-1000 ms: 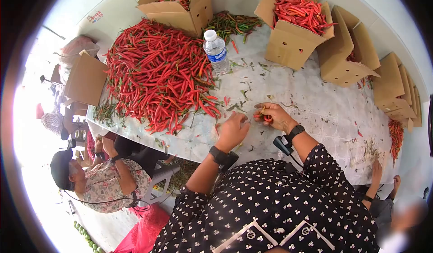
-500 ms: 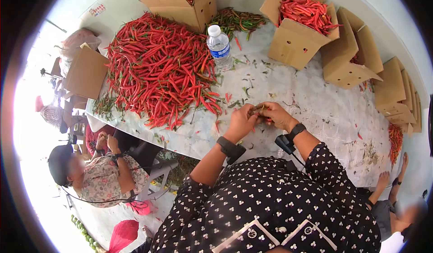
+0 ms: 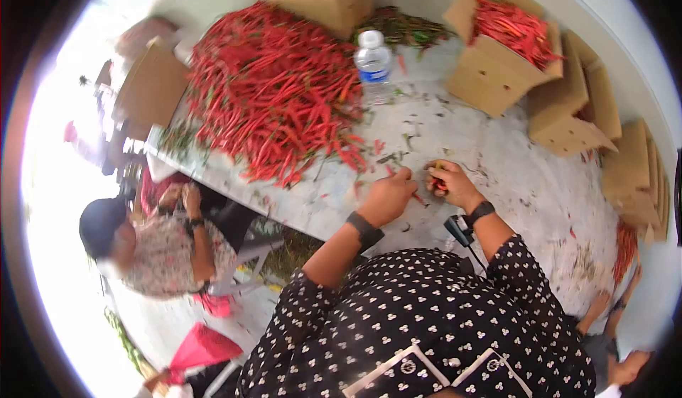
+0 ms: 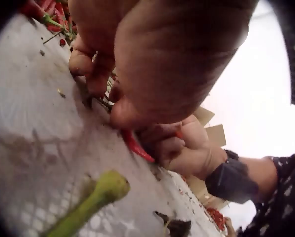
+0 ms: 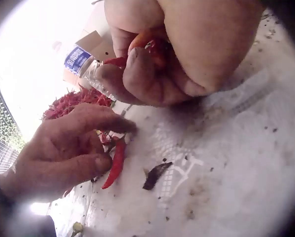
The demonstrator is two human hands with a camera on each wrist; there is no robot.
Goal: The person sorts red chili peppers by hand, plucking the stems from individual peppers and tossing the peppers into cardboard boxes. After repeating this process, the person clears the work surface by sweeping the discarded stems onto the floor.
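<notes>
The left hand (image 3: 389, 198) is over the table just left of the right hand, a red chili (image 5: 116, 163) pinched by its stem end between finger and thumb. In the left wrist view that chili (image 4: 137, 147) hangs below the fingertips. Curled fingers of the right hand (image 3: 455, 186) hold a few red chilies (image 5: 157, 52) against the palm, seen in the right wrist view. The two hands are apart. A large heap of red chilies (image 3: 277, 100) lies to the left, and a water bottle (image 3: 374, 68) stands upright at its right edge.
Cardboard boxes stand along the back, one full of red chilies (image 3: 513, 32). Darker green and red chilies (image 3: 405, 29) lie behind the bottle. Stem scraps are scattered across the table (image 3: 526, 178). A person in a cap (image 3: 170, 256) sits at the left; another person's arms (image 3: 604, 313) show at right.
The hands came together, then moved apart, and the left hand now has a chili at its fingertips. The head view has shifted, so the heap and boxes sit differently in it.
</notes>
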